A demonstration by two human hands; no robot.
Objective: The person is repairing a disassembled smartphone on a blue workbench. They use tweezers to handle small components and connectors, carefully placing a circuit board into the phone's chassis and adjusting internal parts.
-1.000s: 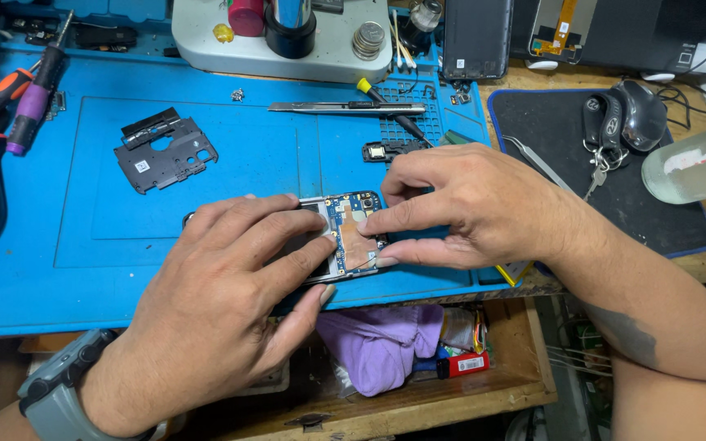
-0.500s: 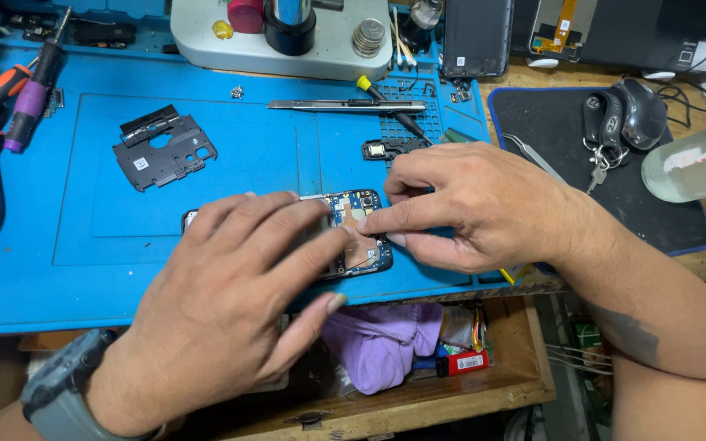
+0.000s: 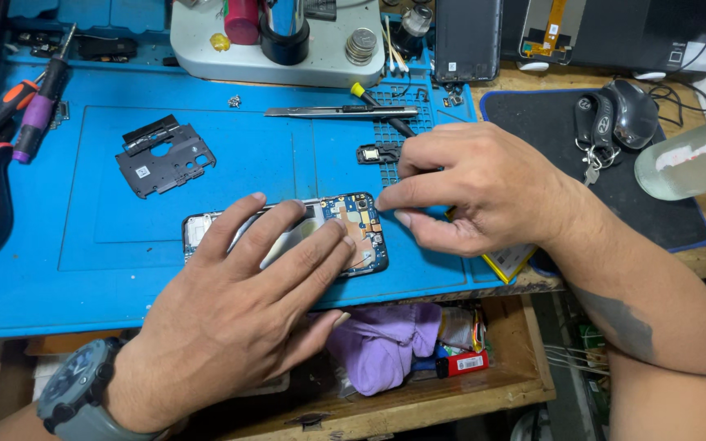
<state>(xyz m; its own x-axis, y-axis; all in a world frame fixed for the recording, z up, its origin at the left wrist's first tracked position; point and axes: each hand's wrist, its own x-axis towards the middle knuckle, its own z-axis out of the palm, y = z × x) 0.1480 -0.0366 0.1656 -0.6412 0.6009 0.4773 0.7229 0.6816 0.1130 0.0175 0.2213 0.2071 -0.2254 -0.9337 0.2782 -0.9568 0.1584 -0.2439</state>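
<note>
Opened phone point(image 3: 353, 224) on blue mat point(image 3: 83, 269).
Left hand point(image 3: 239, 318) lies flat, fingers spread, on phone; right hand point(image 3: 467, 192), beside phone, fingertips pinched narrow.

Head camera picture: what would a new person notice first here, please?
First, the opened phone in the middle of the blue mat, its circuit board bare. The left hand lies flat on it, and the right hand pinches at its right edge. Then the black cover plate lying apart on the mat to the upper left, and the colourful screwdrivers at the left edge.
</note>
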